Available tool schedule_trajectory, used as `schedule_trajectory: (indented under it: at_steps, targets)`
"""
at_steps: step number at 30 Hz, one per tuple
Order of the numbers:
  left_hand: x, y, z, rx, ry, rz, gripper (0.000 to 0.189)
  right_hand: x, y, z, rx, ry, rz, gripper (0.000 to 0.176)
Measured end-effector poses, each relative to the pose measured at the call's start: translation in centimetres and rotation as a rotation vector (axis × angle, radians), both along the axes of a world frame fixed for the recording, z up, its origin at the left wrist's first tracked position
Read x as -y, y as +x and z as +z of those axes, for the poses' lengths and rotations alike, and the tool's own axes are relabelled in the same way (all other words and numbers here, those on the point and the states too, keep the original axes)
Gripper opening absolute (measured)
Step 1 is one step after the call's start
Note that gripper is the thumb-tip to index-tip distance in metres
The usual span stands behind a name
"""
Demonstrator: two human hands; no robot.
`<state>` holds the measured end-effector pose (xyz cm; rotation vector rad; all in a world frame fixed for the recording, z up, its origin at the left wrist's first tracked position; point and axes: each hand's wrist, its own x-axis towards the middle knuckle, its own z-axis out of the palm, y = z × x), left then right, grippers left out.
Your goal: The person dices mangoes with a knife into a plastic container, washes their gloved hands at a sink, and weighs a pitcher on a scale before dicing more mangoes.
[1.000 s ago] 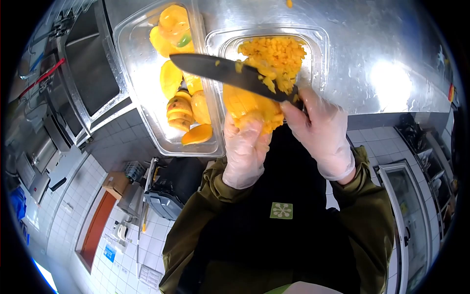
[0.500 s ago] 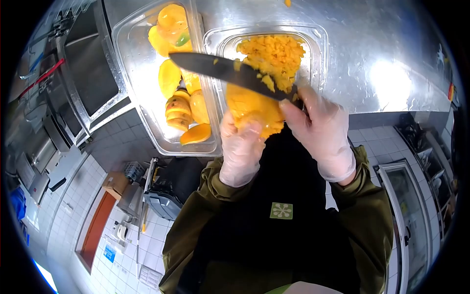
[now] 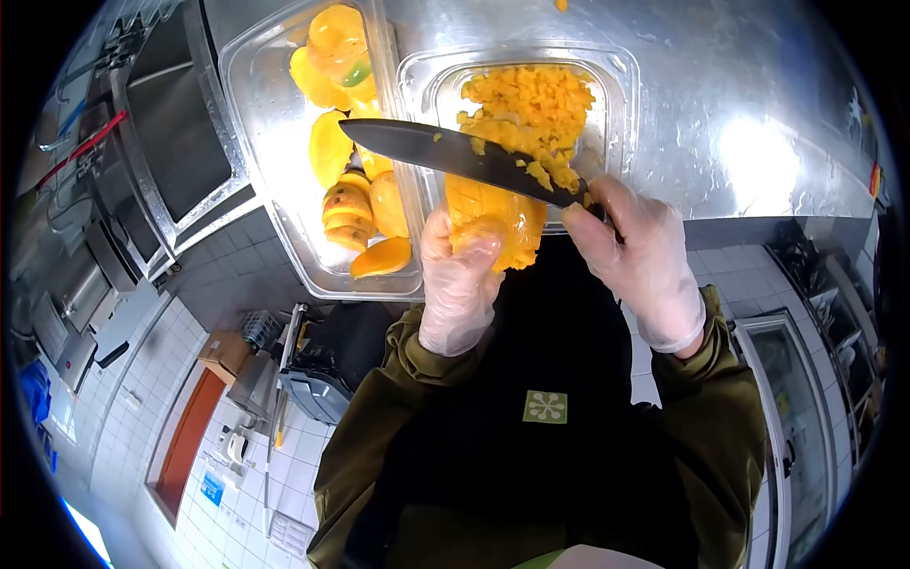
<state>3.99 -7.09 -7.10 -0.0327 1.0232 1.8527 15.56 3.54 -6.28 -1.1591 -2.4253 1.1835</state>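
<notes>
Watching at the metal counter (image 3: 706, 123): the person's left hand (image 3: 458, 299), in a clear glove, is gripping a peeled mango piece (image 3: 493, 223) from 7 o'clock, thumb pressing on its near side. The right hand (image 3: 649, 261), gloved too, is closing around the handle of a large knife (image 3: 417, 144), whose tip is pointing towards 10 o'clock. Mango bits are clinging to the blade.

Step in hand, by my reading: cutting the held piece into small cubes; lines are showing on its surface. Diced mango (image 3: 531, 100) is lying at 12 to 1 o'clock of it, in a clear tub (image 3: 626, 71). At 10 o'clock, a larger clear container (image 3: 230, 81) is holding uncut mango pieces (image 3: 329, 150), one green patch (image 3: 357, 72) showing among them. Any further stroke is calling for a steady left grip, thumb away from the edge, cubes kept over the tub.

Hard to make out: the right fist is hiding most of the handle; the blade is covering part of the tub. Whether steel is touching fruit, I'm not telling from here. The left fingers under the piece are mostly hidden. A yellow scrap (image 3: 561, 5) is being cut off by the top edge of view.
</notes>
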Motion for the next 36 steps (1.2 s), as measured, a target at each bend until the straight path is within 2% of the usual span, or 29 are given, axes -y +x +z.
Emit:
schedule_trajectory:
  at_steps: [6,9,10,14,17,21,23,26,30,33,34,36]
  targets:
    - [0.8,0.4,0.3,-0.066,-0.118,-0.055,0.023,0.6,-1.0,-0.5,0.076,0.178,-0.003,0.026]
    - [1.5,0.7,0.2,-0.06,-0.131,-0.088,0.024,0.0,-1.3,-0.5,0.237,0.195,0.016,0.028]
    - [1.6,0.6,0.2,-0.05,-0.133,-0.102,0.025,-0.5,-1.6,-0.5,0.125,0.189,-0.063,0.027]
    - [0.8,0.0,-0.2,-0.017,-0.05,-0.041,0.03,-0.7,-0.8,1.4,0.109,-0.173,-0.035,0.018]
    - [0.4,-0.2,-0.2,-0.001,-0.003,-0.052,0.033,-0.4,-0.1,1.5,0.123,-0.185,0.043,0.018]
    - [0.2,-0.3,0.1,-0.032,-0.034,-0.075,0.028,-0.1,0.1,1.6,0.083,-0.168,0.039,0.02]
    - [0.8,-0.2,0.0,-0.121,-0.155,-0.113,0.024,-0.1,0.4,0.7,0.093,-0.046,0.079,0.022]
    - [1.3,-0.5,-0.5,-0.224,-0.131,-0.158,0.017,-0.1,0.2,0.3,0.105,0.044,0.101,0.022]
    - [1.5,-0.5,-0.4,-0.236,-0.143,-0.187,0.014,0.1,-0.3,-0.1,0.151,0.122,0.081,0.025]
    - [2.0,-0.3,-0.6,-0.321,-0.13,-0.224,0.012,-0.8,-0.5,0.1,0.253,-0.018,0.039,0.022]
    - [2.2,-0.2,-0.9,-0.351,-0.115,-0.209,0.012,-1.3,-0.2,-0.1,0.176,0.003,0.015,0.022]
    - [2.6,-0.8,-1.2,-0.343,-0.117,-0.212,0.011,-1.5,0.0,0.7,0.145,-0.115,0.025,0.022]
